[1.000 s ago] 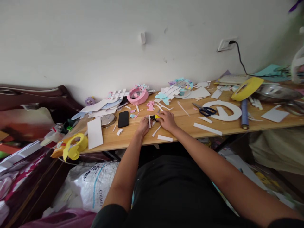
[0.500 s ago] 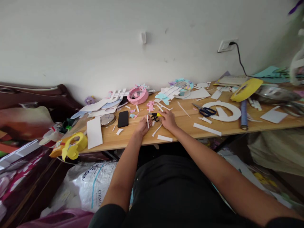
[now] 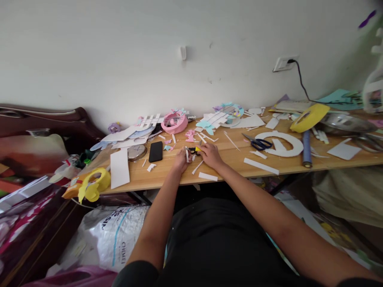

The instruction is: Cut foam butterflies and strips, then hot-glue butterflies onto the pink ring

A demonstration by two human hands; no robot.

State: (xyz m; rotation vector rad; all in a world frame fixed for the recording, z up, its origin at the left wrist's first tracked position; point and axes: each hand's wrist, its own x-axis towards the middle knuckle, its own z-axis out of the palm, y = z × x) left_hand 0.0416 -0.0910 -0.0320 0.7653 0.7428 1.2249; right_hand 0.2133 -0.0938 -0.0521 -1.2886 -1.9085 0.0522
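Note:
My left hand (image 3: 181, 160) is closed around a narrow white strip (image 3: 187, 154) that stands up from its fingers, near the table's front edge. My right hand (image 3: 211, 155) grips a small black and yellow tool (image 3: 196, 149), whose black end reaches to the strip. Its exact kind is too small to make out. White offcuts lie around both hands, among them a thin strip (image 3: 197, 167) and a short wide strip (image 3: 208, 176). Beyond the hands are pink cut pieces (image 3: 190, 136).
A black phone (image 3: 155, 151) and round metal tin (image 3: 137, 152) lie left of my hands. Behind stands a pink ring decoration (image 3: 174, 122). To the right are dark blue-handled scissors (image 3: 259, 143), a white ring (image 3: 295, 145), a blue roll (image 3: 306, 149) and a metal pan (image 3: 347, 122).
The tool in my right hand has turned, and its black end now sits against the white strip. My left hand still holds the strip. The camera view has shifted slightly.

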